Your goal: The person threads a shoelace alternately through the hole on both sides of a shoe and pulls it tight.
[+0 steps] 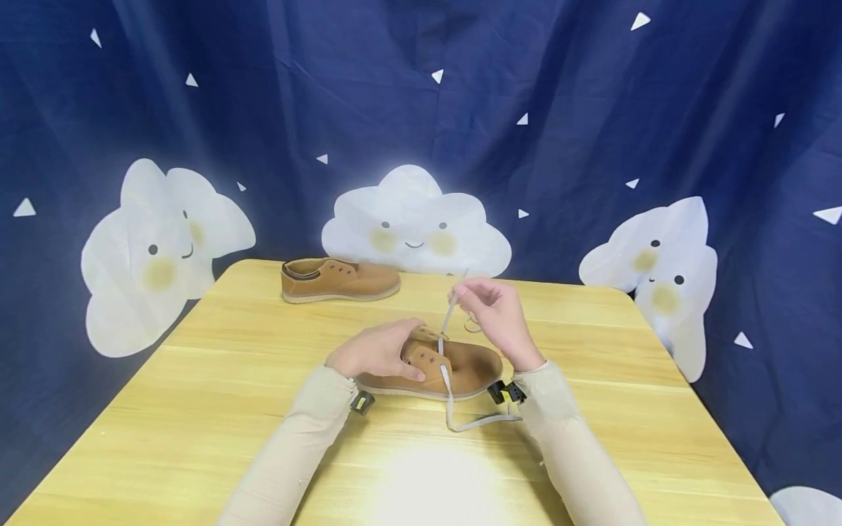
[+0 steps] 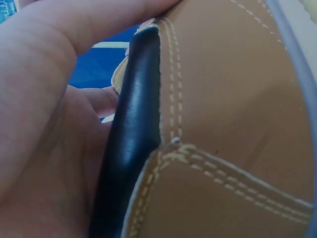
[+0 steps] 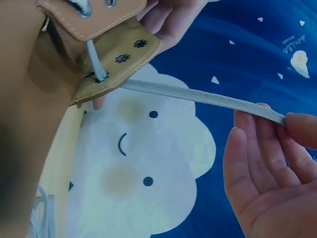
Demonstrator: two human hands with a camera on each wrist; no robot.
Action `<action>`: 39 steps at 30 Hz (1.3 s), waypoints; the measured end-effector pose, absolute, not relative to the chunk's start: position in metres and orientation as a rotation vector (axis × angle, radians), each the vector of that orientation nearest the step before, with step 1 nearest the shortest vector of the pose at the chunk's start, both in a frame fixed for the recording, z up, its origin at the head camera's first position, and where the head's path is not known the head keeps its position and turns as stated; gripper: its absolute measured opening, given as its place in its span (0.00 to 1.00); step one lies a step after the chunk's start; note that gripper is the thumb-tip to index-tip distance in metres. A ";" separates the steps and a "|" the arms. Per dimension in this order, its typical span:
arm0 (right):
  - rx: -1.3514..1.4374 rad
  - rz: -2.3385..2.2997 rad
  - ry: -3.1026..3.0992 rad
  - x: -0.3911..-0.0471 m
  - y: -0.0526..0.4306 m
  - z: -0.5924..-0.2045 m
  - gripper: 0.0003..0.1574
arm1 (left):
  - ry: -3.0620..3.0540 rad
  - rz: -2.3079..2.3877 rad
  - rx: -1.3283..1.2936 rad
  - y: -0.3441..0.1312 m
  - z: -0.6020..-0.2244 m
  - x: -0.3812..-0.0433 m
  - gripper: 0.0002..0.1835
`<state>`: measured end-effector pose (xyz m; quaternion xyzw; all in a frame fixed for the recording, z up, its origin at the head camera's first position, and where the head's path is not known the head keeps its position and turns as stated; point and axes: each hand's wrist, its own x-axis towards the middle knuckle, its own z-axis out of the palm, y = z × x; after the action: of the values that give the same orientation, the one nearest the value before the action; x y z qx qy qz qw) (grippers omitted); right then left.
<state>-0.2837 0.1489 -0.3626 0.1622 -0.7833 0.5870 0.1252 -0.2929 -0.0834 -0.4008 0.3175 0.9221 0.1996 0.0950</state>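
Note:
A brown lace-up shoe (image 1: 473,365) lies on the table with its toe to the right. My left hand (image 1: 376,349) holds it around the ankle opening, thumb on the near side and fingers at the far eyelet flap (image 3: 130,55). Dark lining (image 2: 130,119) and tan stitched leather show close up in the left wrist view. Between thumb and fingers, my right hand (image 1: 495,315) pinches a light grey shoelace (image 3: 198,95) above the shoe. That lace runs taut from an eyelet of the lifted flap. Its other end trails from the near flap onto the table.
A second brown shoe (image 1: 349,280), with no lace visible in its eyelets, stands at the table's back left. The wooden table (image 1: 217,409) ends at a dark blue curtain (image 1: 408,109) printed with white clouds. Bright glare covers the table's front middle.

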 end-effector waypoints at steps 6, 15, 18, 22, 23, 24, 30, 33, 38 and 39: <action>0.548 1.674 -2.178 -0.278 0.149 -0.355 0.12 | 2.722 0.588 0.944 -0.083 -0.401 -0.293 0.53; 0.610 1.717 -1.995 -0.271 0.157 -0.336 0.10 | 2.712 0.570 0.934 -0.082 -0.397 -0.296 0.54; 0.631 1.728 -1.974 -0.268 0.159 -0.332 0.10 | 2.711 0.561 0.927 -0.082 -0.398 -0.296 0.54; 0.683 1.735 -1.949 -0.264 0.158 -0.329 0.11 | 2.714 0.567 0.915 -0.083 -0.399 -0.295 0.53; 0.696 1.738 -1.938 -0.263 0.158 -0.328 0.11 | 2.714 0.570 0.916 -0.084 -0.400 -0.295 0.53; 0.706 1.742 -1.926 -0.262 0.158 -0.328 0.10 | 2.715 0.572 0.915 -0.084 -0.400 -0.295 0.53; 0.748 1.784 -1.845 -0.257 0.158 -0.324 0.09 | 2.723 0.565 0.923 -0.085 -0.399 -0.295 0.53; 0.750 1.787 -1.832 -0.256 0.158 -0.323 0.09 | 2.723 0.563 0.919 -0.084 -0.399 -0.294 0.53; 0.739 1.801 -1.812 -0.253 0.157 -0.322 0.08 | 2.729 0.552 0.915 -0.084 -0.398 -0.294 0.52; 0.736 1.800 -1.803 -0.253 0.157 -0.322 0.08 | 2.730 0.552 0.916 -0.084 -0.398 -0.294 0.52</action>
<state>-0.2529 0.1571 -0.3216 0.2692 -0.6597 0.6585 0.2424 -0.2937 -0.0843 -0.3984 0.3107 0.9260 0.1871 0.1049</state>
